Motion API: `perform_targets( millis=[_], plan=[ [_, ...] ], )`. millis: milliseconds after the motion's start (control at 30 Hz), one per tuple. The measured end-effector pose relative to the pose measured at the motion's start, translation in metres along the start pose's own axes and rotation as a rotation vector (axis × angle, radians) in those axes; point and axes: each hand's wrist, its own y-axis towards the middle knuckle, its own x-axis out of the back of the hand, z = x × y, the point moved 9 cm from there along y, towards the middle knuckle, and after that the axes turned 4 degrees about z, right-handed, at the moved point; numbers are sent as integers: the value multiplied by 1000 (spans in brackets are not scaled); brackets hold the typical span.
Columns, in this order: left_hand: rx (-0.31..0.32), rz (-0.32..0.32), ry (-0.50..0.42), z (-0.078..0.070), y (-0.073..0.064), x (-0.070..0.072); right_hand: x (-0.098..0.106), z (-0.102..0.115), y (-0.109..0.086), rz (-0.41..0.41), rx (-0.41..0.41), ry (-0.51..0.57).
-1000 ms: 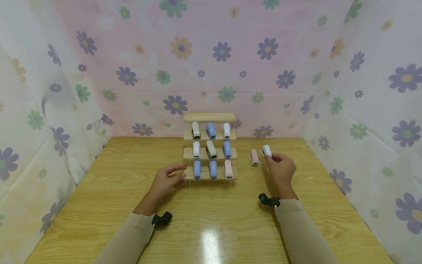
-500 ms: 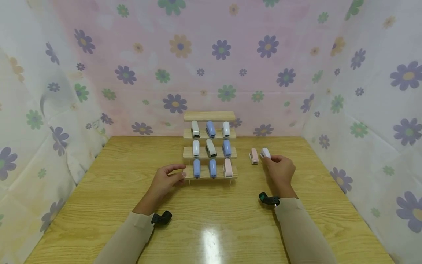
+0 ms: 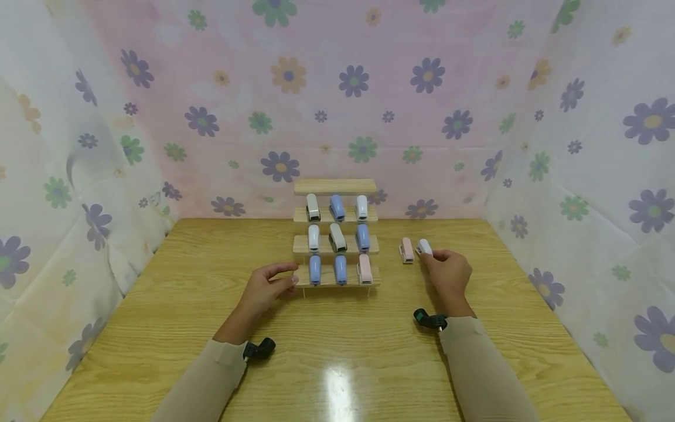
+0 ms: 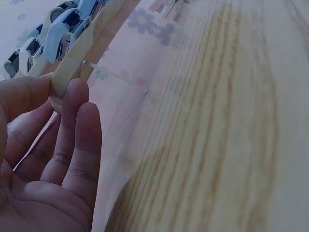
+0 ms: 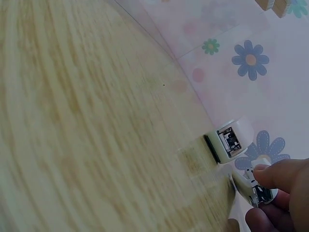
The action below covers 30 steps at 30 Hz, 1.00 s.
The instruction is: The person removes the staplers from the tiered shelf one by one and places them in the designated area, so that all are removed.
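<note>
My left hand [image 3: 268, 292] pinches the left end of the lowest board of a wooden tiered rack [image 3: 328, 278]. In the left wrist view, thumb and fingertips lie on either side of the board end [image 4: 67, 72]. My right hand [image 3: 448, 274] pinches a white mini stapler [image 3: 423, 247] between thumb and fingers, low over the table and right of the rack. Just left of it a pink mini stapler [image 3: 406, 250] stands on the table. In the right wrist view the thumb [image 5: 282, 175] presses on the white stapler [image 5: 259, 186], partly covering it.
Three lower boards bear rows of mini staplers: blue [image 3: 314, 269], pink [image 3: 365, 269], white [image 3: 313, 238] and grey-green [image 3: 337, 237]. The top board [image 3: 335, 187] holds nothing. Flowered cloth [image 3: 316, 76] encloses the wooden table [image 3: 211, 252] at the back and sides.
My right hand has brought the white stapler slightly down and toward me, beside the pink one. The left hand stays at the rack's end.
</note>
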Motion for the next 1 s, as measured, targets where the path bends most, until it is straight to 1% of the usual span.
perform_targets(
  millis=[233, 433, 600, 767, 833, 1000],
  plan=[
    [23, -12, -3, 4, 0, 1, 1, 1, -1, 0, 2, -24],
    [23, -6, 6, 4, 1, 1, 0, 2, -1, -3, 30, -45],
    [48, -20, -4, 7, -1, 4, -5, 3, -3, 22, 40, -43],
    [13, -1, -4, 3, 1, 0, 0, 6, -3, 1, 69, -42],
    [5, 9, 1, 2, 2, -1, 1, 5, -2, 1, 62, -40],
    [15, -4, -6, 2, 1, -1, -3, 2, 0, 30, 29, -49]
  ],
)
